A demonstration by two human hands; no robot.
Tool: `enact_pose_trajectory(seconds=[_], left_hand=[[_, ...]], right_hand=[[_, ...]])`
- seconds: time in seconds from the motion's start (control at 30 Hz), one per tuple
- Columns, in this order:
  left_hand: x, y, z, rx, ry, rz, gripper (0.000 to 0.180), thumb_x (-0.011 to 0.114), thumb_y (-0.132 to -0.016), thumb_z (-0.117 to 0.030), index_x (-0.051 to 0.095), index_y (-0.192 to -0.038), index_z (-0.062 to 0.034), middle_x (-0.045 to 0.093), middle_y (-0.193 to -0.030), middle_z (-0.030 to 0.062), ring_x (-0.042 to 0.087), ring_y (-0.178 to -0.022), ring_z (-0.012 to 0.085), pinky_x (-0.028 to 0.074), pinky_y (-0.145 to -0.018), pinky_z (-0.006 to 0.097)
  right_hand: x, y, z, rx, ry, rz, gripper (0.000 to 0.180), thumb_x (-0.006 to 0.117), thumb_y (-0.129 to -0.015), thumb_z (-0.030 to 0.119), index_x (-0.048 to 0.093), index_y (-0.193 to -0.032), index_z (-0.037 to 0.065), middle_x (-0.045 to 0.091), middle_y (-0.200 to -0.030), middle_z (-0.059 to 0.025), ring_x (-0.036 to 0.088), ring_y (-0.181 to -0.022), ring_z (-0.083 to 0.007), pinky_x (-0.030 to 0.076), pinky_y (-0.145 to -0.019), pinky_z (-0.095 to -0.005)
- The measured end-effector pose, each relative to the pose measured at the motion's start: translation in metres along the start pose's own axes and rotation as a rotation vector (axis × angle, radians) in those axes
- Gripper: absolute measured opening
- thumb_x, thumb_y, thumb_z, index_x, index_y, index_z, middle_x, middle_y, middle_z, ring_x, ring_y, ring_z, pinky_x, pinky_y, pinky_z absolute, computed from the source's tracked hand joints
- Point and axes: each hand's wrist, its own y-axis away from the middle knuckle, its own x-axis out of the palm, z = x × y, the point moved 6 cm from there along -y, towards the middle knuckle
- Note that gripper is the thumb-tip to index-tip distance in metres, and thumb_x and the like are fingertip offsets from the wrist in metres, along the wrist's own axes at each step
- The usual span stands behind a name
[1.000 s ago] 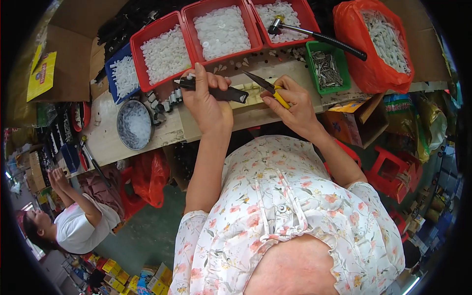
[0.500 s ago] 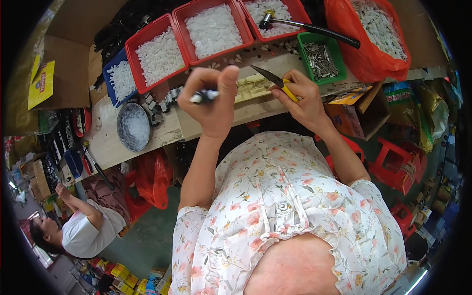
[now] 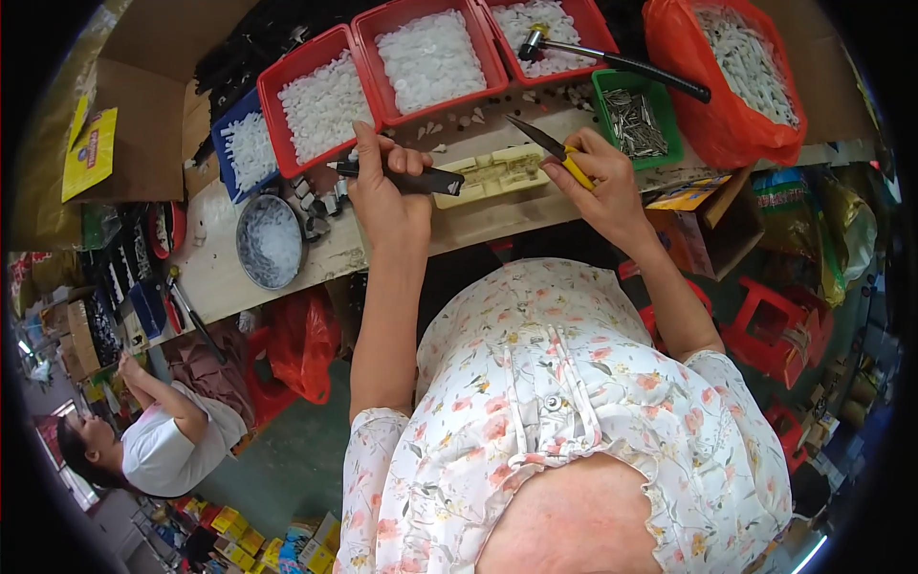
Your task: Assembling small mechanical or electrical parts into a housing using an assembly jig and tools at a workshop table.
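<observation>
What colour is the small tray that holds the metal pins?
Green, seen in the head view, beside the red bag.

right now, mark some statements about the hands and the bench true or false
1. The left hand holds a black strip. True.
2. The right hand is empty. False: it grips a yellow-handled tool.
3. A hammer lies across a red tray. True.
4. The green bin holds white pieces. False: it holds metal pins.
5. The cream block lies between the hands. True.
</observation>
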Motion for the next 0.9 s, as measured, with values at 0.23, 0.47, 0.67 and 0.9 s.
enact_pose_trajectory(seconds=[0.23,0.47,0.67,0.9], left_hand=[[-0.007,-0.004,0.0,-0.006,-0.005,-0.077,0.038,0.069,-0.091,-0.038,0.051,-0.075,-0.009,0.044,-0.056,0.0017,0.046,-0.05,0.0174,0.047,-0.062,0.037],[-0.027,0.055,-0.039,-0.028,-0.743,0.217,0.024,0.066,-0.092,-0.014,0.052,-0.074,-0.008,0.044,-0.052,0.0003,0.04,-0.04,0.0123,0.037,-0.042,0.028],[-0.122,0.072,-0.081,-0.156,-0.302,-0.005,0.018,0.064,-0.094,-0.021,0.057,-0.086,-0.007,0.047,-0.06,0.0001,0.046,-0.053,0.0128,0.044,-0.059,0.03],[-0.102,0.041,-0.08,0.003,0.122,-0.107,0.022,0.062,-0.095,-0.031,0.057,-0.09,-0.0102,0.059,-0.078,0.0039,0.06,-0.081,0.022,0.049,-0.087,0.045]], right_hand=[[0.01,-0.004,-0.001,-0.014,0.018,0.034,0.031,0.071,-0.086,0.007,0.05,-0.068,-0.007,0.047,-0.076,-0.0094,0.045,-0.064,-0.0178,0.035,-0.056,-0.0305],[0.004,-0.017,-0.009,-0.095,0.23,0.072,0.025,0.071,-0.085,0.008,0.055,-0.072,-0.006,0.051,-0.081,-0.0142,0.053,-0.068,-0.0277,0.042,-0.06,-0.0367],[0.011,-0.033,-0.018,-0.187,0.318,0.111,0.024,0.071,-0.084,0.012,0.057,-0.074,-0.006,0.054,-0.086,-0.0154,0.057,-0.071,-0.0331,0.045,-0.062,-0.0403],[0.017,-0.034,-0.008,-0.132,0.316,0.107,0.022,0.069,-0.085,0.012,0.06,-0.079,-0.006,0.055,-0.085,-0.0148,0.058,-0.071,-0.0322,0.046,-0.063,-0.0381]])
